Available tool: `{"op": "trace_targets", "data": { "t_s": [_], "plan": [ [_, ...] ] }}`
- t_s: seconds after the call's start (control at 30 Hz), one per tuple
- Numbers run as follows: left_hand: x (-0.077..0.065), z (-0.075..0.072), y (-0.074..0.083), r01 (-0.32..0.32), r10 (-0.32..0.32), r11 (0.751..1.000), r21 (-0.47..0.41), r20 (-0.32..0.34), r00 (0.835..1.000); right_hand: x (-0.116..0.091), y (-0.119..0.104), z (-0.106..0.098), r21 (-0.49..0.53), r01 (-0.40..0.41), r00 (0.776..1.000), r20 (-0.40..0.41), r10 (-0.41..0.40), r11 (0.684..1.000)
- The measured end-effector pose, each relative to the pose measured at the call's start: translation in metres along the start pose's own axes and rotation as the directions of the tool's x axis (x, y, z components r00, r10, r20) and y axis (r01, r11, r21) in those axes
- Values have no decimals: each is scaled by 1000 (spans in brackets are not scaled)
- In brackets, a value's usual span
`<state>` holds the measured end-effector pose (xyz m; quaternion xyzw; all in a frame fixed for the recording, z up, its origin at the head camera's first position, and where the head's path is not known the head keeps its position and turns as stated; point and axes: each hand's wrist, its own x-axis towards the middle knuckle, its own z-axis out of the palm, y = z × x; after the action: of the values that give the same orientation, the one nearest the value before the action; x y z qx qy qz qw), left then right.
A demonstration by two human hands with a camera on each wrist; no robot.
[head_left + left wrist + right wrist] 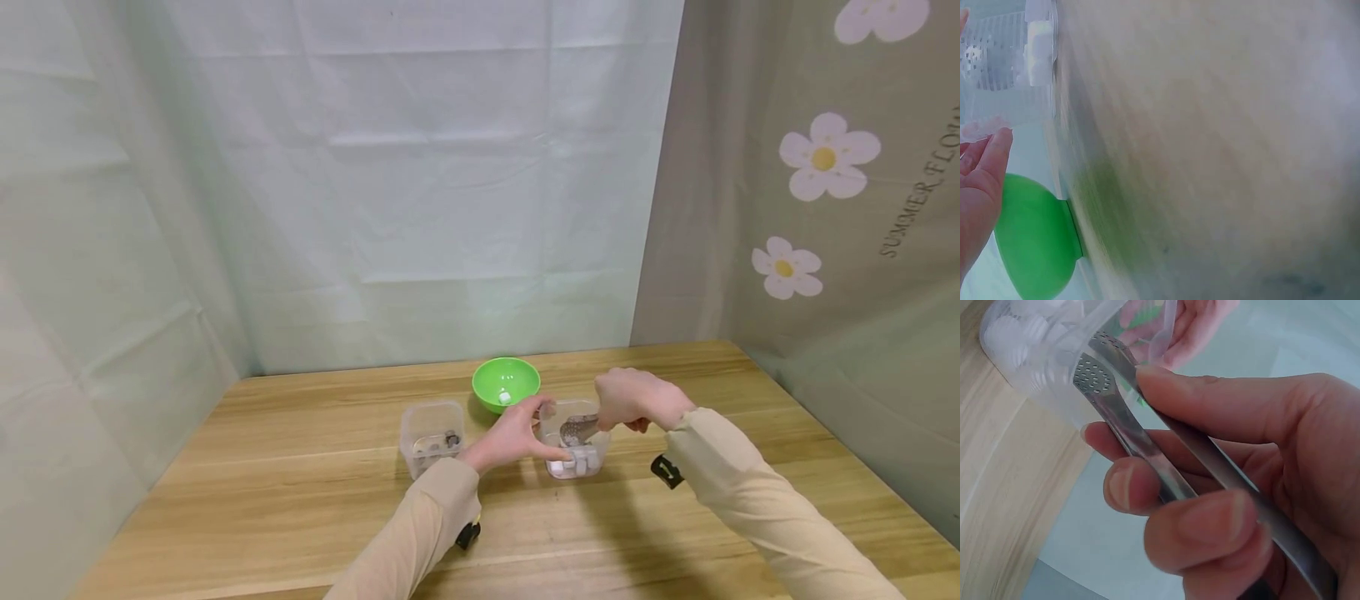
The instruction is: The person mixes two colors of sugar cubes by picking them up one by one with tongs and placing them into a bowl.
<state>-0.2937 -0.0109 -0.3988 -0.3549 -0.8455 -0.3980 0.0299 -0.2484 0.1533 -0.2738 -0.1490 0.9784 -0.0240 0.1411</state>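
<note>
On a wood-grain table [300, 500] before pale cloth [450, 167], left-hand fingers [995, 155] grip a clear container [602, 442], right-hand fingers [1210, 403] pinch metal tongs [1141, 447].

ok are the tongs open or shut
Open: in the right wrist view, the tongs' two metal legs stand apart with a gap between them.
</note>
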Motion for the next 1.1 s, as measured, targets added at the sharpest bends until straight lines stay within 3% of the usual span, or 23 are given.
{"op": "trace_targets", "data": {
  "t_s": [0.27, 0.6, 0.83, 1.1],
  "plan": [
    [2, 3, -7, -18, 19, 999, 42, -15, 1000, -1, 12, -3, 35, 25, 998, -57, -23, 999],
    [-1, -3, 4, 1, -1, 999, 44, -3, 1000, -14, 21, -15, 74, 80, 994, -86, -74, 994],
    [0, -1, -1, -33, 33, 999, 4, -15, 999, -21, 27, -29, 101, 86, 990, -120, -73, 991],
    [0, -1, 2, -36, 36, 999, -29, -12, 999, -11, 27, -38, 112, 76, 981, -188, -54, 991]
  ]
}}
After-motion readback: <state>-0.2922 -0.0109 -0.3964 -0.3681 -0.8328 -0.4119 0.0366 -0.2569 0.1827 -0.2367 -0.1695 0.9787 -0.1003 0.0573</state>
